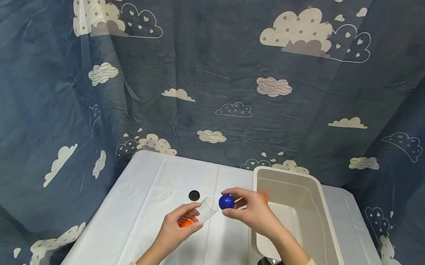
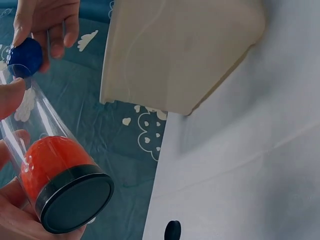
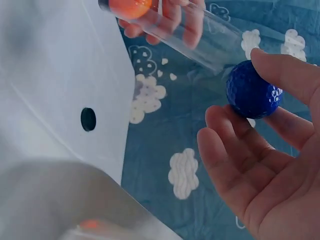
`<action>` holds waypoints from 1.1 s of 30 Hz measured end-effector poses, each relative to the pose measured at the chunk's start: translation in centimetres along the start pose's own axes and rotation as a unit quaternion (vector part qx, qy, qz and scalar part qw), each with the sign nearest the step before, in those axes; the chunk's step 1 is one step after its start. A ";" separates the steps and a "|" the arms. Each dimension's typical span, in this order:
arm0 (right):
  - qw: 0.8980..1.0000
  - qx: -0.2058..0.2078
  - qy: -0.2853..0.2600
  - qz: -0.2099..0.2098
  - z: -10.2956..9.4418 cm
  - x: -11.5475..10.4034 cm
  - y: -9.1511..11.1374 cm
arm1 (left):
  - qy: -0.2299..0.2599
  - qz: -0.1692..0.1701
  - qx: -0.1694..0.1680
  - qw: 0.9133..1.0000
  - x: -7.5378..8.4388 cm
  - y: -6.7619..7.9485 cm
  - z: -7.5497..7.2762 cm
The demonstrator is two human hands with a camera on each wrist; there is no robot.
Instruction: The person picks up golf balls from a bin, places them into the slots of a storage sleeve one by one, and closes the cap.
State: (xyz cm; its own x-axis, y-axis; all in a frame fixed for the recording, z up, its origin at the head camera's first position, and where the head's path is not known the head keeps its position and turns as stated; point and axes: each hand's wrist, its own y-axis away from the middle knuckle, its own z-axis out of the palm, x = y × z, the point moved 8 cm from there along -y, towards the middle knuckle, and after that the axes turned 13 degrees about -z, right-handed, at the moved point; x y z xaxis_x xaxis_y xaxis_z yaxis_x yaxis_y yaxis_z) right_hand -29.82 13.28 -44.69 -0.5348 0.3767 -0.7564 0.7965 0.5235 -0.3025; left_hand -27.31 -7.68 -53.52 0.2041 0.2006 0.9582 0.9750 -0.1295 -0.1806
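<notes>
My left hand (image 1: 174,225) grips a clear plastic tube (image 2: 47,120), tilted with its open mouth toward the right hand. An orange ball (image 2: 52,157) sits at the tube's bottom, against a black end cap (image 2: 77,200). Between thumb and fingers, my right hand (image 1: 255,213) pinches a blue golf ball (image 3: 252,90) by the tube's mouth. In the left wrist view the blue ball overlaps the rim. On the white table lies a black round cap (image 1: 194,195), just beyond the tube.
A beige plastic bin (image 1: 326,223) stands on the right of the white table (image 1: 151,188), under my right forearm. Something orange (image 1: 265,197) shows inside it, partly hidden by the hand. Dark blue cloth (image 1: 209,56) with cloud prints hangs behind and at both sides.
</notes>
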 end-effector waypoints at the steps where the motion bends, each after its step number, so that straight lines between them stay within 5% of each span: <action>1: 1.000 0.000 -0.002 0.000 0.2 0.0 0.0 | -0.001 0.001 0.000 1.000 0.0 0.0 0.1; 33: 0.999 -0.027 0.017 -0.027 2.7 0.0 0.0 | -0.002 -0.013 -0.013 1.000 -0.4 0.7 0.6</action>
State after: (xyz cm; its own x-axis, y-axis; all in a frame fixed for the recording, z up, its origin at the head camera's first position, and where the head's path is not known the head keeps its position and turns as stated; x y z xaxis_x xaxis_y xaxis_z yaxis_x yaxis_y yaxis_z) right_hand -29.06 11.17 -46.24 -0.5863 0.3726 -0.7193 0.7507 0.5835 -0.3097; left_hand -26.66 -7.22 -54.12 0.1784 0.2092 0.9615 0.9775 -0.1495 -0.1488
